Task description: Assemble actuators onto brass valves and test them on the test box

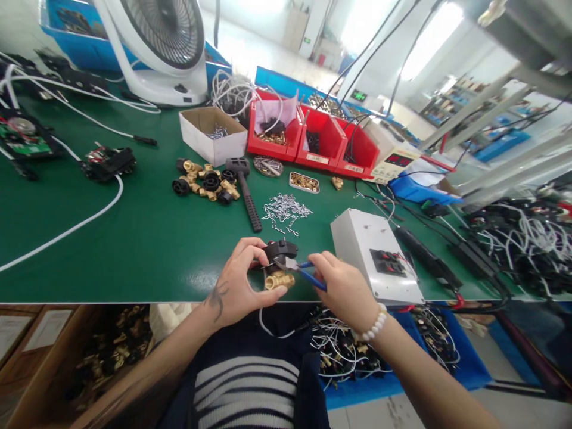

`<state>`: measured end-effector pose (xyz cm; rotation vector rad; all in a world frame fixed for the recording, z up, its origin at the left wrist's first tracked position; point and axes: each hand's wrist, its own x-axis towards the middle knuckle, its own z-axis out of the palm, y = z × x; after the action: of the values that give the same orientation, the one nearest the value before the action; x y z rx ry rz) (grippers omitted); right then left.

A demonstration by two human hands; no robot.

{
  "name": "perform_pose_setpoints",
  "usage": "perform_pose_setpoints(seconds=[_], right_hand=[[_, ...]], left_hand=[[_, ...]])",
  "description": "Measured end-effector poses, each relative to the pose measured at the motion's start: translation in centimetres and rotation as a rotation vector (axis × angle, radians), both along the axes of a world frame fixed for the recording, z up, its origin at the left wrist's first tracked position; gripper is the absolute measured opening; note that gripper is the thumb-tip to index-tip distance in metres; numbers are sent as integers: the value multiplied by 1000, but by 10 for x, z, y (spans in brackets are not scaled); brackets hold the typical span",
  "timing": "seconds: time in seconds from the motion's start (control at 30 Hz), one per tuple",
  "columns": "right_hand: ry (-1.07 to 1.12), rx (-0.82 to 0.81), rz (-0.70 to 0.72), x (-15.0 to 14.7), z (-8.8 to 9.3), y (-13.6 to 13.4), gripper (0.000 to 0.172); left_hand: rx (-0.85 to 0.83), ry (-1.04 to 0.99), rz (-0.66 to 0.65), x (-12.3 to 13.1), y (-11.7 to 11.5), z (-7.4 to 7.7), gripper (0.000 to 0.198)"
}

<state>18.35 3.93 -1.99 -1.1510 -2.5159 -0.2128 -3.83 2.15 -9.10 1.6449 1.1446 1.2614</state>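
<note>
My left hand [239, 283] is closed round a brass valve fitting with a black plastic top [279, 265], held just above the near edge of the green table [134, 238]. My right hand [342, 286] grips blue-handled pliers [306, 273] whose jaws touch the black top of the fitting. A thin white wire hangs down from the fitting toward my lap. A pile of small metal spring clips [286, 210] lies on the mat just beyond my hands.
A heap of brass and black fittings [205, 180], a black tool [248, 193], a cardboard box [213, 134], red bins [313, 140], a white fan [161, 50] and a white switch box [375, 253] stand on the table. Boxes of parts sit below the edge.
</note>
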Motion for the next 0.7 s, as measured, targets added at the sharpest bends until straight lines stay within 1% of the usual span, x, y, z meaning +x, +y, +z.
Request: perform_pose_setpoints(seconds=[0.03, 0.07, 0.17, 0.2, 0.23, 0.33, 0.37, 0.4, 0.5, 0.53, 0.57, 0.6, 0.67, 0.7], right_hand=[[-1, -4, -12, 0, 2, 1, 22], [67, 24, -34, 1, 4, 1, 20], [395, 190, -100, 3, 4, -1, 21], [413, 207, -97, 3, 3, -1, 22], [357, 185, -85, 3, 0, -2, 23], [8, 9, -15, 2, -3, 0, 27], [-29, -6, -11, 2, -2, 1, 27], [10, 12, -21, 2, 0, 2, 27], [364, 196, -73, 2, 3, 2, 26], [454, 248, -70, 2, 2, 2, 27], [476, 267, -51, 1, 1, 2, 27], [426, 245, -26, 0, -1, 2, 27], [201, 112, 15, -1, -4, 2, 27], [105, 47, 9, -1, -3, 3, 26]], left_hand=[[2, 3, 1, 0, 0, 0, 32], [5, 7, 0, 0, 0, 0, 32], [18, 16, -8, 0, 0, 1, 31], [22, 16, -5, 0, 0, 1, 31], [23, 16, -1, 0, 0, 1, 32], [17, 17, 11, 1, 0, 1, 32], [14, 18, 14, 1, -1, 1, 31], [14, 16, 15, 1, -1, 1, 31], [17, 8, 11, 0, -1, 0, 31], [16, 10, 8, 0, -1, 1, 31], [12, 13, 7, 0, -1, 1, 31], [7, 18, 6, 0, -1, 1, 31], [1, 21, 12, 0, -1, 2, 32], [1, 20, 16, 0, -1, 2, 31]])
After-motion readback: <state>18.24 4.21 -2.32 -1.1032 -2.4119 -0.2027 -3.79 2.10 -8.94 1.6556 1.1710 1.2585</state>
